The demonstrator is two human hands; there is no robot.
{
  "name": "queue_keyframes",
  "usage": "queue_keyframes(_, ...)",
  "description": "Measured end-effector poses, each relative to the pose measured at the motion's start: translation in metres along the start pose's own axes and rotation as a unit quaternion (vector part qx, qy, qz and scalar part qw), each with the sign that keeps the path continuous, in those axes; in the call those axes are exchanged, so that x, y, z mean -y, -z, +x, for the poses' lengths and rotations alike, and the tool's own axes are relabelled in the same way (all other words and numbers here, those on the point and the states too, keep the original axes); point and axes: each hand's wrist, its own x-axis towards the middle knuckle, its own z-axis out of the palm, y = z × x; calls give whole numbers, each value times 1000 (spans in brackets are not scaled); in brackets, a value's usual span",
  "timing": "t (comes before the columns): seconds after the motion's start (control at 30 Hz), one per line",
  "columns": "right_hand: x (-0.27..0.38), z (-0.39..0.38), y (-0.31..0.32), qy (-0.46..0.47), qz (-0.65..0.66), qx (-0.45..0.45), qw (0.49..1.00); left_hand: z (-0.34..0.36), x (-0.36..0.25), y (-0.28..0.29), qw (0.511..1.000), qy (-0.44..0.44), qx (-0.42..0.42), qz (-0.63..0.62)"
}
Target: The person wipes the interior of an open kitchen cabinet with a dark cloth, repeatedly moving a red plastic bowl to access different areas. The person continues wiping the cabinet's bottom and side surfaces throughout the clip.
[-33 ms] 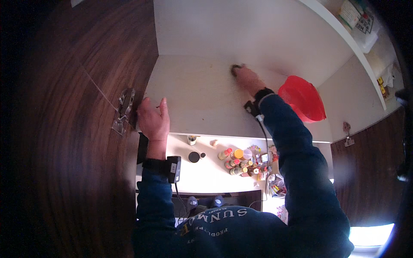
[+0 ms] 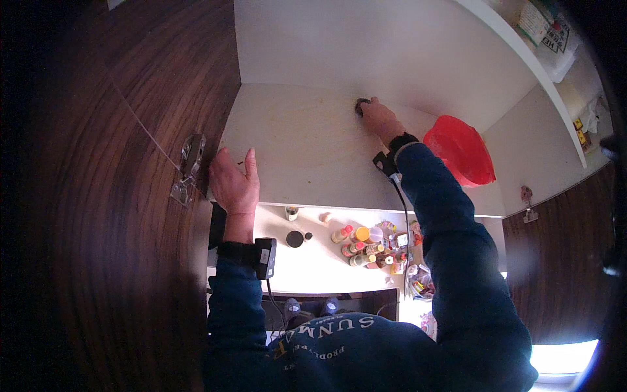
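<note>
My right hand (image 2: 381, 119) reaches far into a white cabinet, its fingers closed around a small dark pad (image 2: 362, 106). The pad is against the cabinet floor (image 2: 287, 147), close to the back wall; its exact kind cannot be made out. Faint yellowish stains show on that floor. My left hand (image 2: 234, 185) lies open at the cabinet's front left corner, thumb apart from the fingers, holding nothing that I can see. A red plastic basin (image 2: 456, 149) stands to the right of my right forearm, inside the cabinet.
An open dark wood door (image 2: 124, 163) with a metal hinge (image 2: 190, 160) is close beside my left hand. Below, a white counter (image 2: 313, 268) carries several bottles and jars (image 2: 359, 245). A side shelf (image 2: 526, 52) holds packages at upper right. A cable (image 2: 403, 209) hangs from my right wrist.
My right hand has shifted very slightly to the right with the dark pad. My left hand and the basin have hardly moved.
</note>
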Motion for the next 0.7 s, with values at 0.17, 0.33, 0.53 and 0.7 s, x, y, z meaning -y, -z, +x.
queue_keyframes(0.17,93,31,-23,51,38,-3,998,2,-1,3,1000,1,16,10)
queue_keyframes(0.33,78,-6,-26,55,71,6,996,3,-5,7,1000,11,21,-13)
queue_keyframes(0.53,-12,-44,3,-118,-21,-45,992,1,-4,4,999,14,30,28)
queue_keyframes(0.7,163,-24,-26,47,37,-35,998,4,-2,5,997,51,61,11)
